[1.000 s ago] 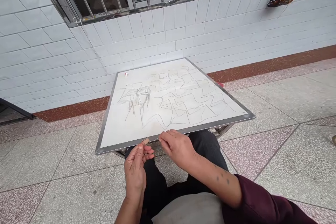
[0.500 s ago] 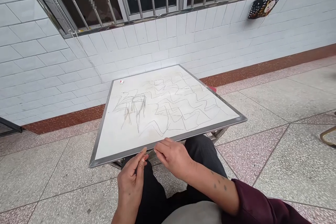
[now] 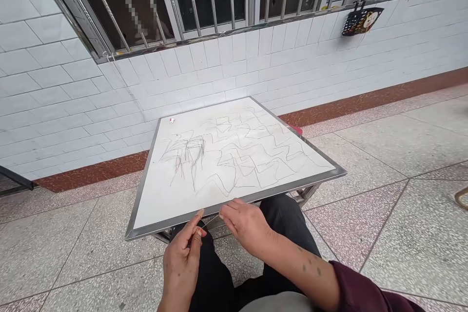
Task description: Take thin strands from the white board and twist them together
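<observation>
A thin, light-catching strand (image 3: 211, 221), wire or thread I cannot tell, runs taut between my hands at the table's near edge. My left hand (image 3: 182, 252) pinches one end between thumb and fingers, with the forefinger pointing up by the rim. The other end disappears into the closed fingers of my right hand (image 3: 244, 224), whose fingertips are turned down and partly hidden. Just beyond is the white tabletop (image 3: 164, 204) with a grey metal rim. Dark, thin zigzag lines (image 3: 252, 156) cover its middle and right. Denser tangled lines (image 3: 193, 148) show at the left.
A small white-and-red object (image 3: 172, 120) sits at the table's far left corner. Behind stands a white tiled wall (image 3: 204, 70) below a barred window. A black basket (image 3: 361, 20) hangs from the sill. My knees (image 3: 283, 214) are under the near edge.
My hands have drawn slightly apart, and a longer stretch of the strand shows between them. The whole view has shifted a little downward in the picture.
</observation>
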`<state>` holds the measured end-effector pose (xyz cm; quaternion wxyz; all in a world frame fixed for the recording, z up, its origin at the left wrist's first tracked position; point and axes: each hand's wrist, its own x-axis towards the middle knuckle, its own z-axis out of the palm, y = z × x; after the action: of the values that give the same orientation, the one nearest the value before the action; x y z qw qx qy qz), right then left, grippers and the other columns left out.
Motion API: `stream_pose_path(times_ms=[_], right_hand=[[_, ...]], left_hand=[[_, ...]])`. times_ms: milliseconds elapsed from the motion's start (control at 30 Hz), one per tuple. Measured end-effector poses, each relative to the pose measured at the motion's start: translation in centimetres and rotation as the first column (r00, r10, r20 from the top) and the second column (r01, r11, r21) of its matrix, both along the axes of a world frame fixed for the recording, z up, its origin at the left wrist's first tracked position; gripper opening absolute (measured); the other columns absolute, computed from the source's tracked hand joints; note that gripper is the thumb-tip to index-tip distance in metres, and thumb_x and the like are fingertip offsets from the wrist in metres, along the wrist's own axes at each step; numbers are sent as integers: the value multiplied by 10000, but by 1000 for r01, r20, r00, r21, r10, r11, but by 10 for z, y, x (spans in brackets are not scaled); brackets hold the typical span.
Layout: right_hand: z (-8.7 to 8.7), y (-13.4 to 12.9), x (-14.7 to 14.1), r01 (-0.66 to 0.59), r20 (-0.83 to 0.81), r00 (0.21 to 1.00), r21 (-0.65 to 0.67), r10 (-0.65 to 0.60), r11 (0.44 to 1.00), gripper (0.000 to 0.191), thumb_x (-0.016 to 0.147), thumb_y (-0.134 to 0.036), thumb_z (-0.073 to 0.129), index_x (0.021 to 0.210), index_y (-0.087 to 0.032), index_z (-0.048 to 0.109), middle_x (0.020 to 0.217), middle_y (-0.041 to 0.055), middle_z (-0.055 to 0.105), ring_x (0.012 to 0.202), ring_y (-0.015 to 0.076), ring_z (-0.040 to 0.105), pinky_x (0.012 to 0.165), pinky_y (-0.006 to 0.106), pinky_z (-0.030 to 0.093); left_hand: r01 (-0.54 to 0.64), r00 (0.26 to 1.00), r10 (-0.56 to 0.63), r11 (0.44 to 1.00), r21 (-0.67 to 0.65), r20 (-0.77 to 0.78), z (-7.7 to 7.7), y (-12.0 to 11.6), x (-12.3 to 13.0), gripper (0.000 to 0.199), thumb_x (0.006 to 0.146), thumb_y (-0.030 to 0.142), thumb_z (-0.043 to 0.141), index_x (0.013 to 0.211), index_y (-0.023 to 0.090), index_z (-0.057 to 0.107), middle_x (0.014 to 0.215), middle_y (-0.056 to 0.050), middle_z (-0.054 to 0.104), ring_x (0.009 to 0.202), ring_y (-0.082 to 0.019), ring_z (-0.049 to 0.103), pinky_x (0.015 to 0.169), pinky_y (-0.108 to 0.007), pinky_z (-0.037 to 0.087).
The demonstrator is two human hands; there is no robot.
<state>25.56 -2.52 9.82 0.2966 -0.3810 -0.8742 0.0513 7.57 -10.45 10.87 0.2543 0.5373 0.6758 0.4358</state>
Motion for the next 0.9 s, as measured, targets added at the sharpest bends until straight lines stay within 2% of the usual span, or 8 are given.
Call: stream_pose_path(times_ms=[200, 400, 467, 533, 600, 700, 800, 900], right_hand=[[-7, 3, -3, 18, -56, 998, 45, -15, 999, 100, 925, -129, 567, 905, -191, 643, 737, 15, 659, 715, 173, 581, 570, 271, 420], [9, 1, 16, -93, -310, 943, 114, 124, 989, 249, 979, -154, 472, 1197, -208, 580, 1002, 78, 684, 898, 214, 611, 784, 363, 520], [12, 5, 26, -24, -458, 888, 47, 43, 999, 237, 983, -201, 468, 1191, -227, 579, 1040, 90, 662, 921, 217, 613, 808, 382, 526], [8, 11, 34, 52, -574, 811, -130, -118, 990, 226, 966, -281, 498, 1168, -213, 575, 1065, 106, 636, 868, 209, 618, 767, 382, 539], [-2, 17, 36, -11, -610, 754, -381, -242, 925, 291, 945, -375, 525, 1175, -199, 552, 1098, 112, 625, 788, 186, 617, 693, 358, 547], [-18, 16, 29, -321, -655, 697, -649, -292, 690, 434, 970, -530, 420, 1228, -198, 527, 1131, 123, 635, 731, 164, 620, 629, 324, 544], [-25, 9, 19, -605, -773, 560, -627, -297, 490, 613, 993, -613, 186, 1275, -185, 523, 1169, 161, 634, 721, 159, 619, 643, 330, 546], [-25, 4, 15, -712, -846, 477, -530, -237, 461, 649, 982, -642, 176, 1293, -192, 525, 1230, 164, 604, 774, 165, 615, 687, 344, 549]], left_hand=[[-66, 998, 66, 997, 31, 4, 0, 1, 4, 520, 856, 566, 558, 1281, 281, 649, 875, -42, 749, 730, -216, 686, 721, -335, 556], [-134, 977, 119, 988, 72, 177, -5, 4, -2, 537, 816, 579, 621, 1244, 260, 674, 897, -48, 752, 715, -195, 681, 749, -339, 567], [-151, 962, 132, 987, 61, 241, -4, 4, -8, 545, 802, 568, 646, 1240, 244, 676, 907, -52, 750, 725, -188, 671, 735, -325, 568], [-144, 943, 122, 988, 49, 310, -2, 4, -13, 547, 790, 549, 671, 1232, 227, 677, 911, -56, 747, 715, -175, 652, 723, -311, 564], [-141, 921, 112, 989, 52, 373, 1, 3, -17, 539, 785, 521, 690, 1227, 212, 677, 892, -54, 744, 700, -159, 628, 717, -297, 554], [-133, 896, 93, 989, 61, 435, 5, 2, -20, 526, 787, 478, 706, 1227, 193, 671, 838, -48, 735, 668, -144, 600, 684, -278, 533], [-129, 881, 90, 990, 52, 465, 7, 1, -22, 517, 789, 452, 709, 1234, 194, 665, 845, -46, 735, 604, -123, 585, 649, -272, 518], [-112, 881, 81, 993, 39, 466, 6, -1, -24, 522, 791, 453, 699, 1239, 188, 660, 866, -54, 740, 551, -113, 577, 617, -276, 514]])
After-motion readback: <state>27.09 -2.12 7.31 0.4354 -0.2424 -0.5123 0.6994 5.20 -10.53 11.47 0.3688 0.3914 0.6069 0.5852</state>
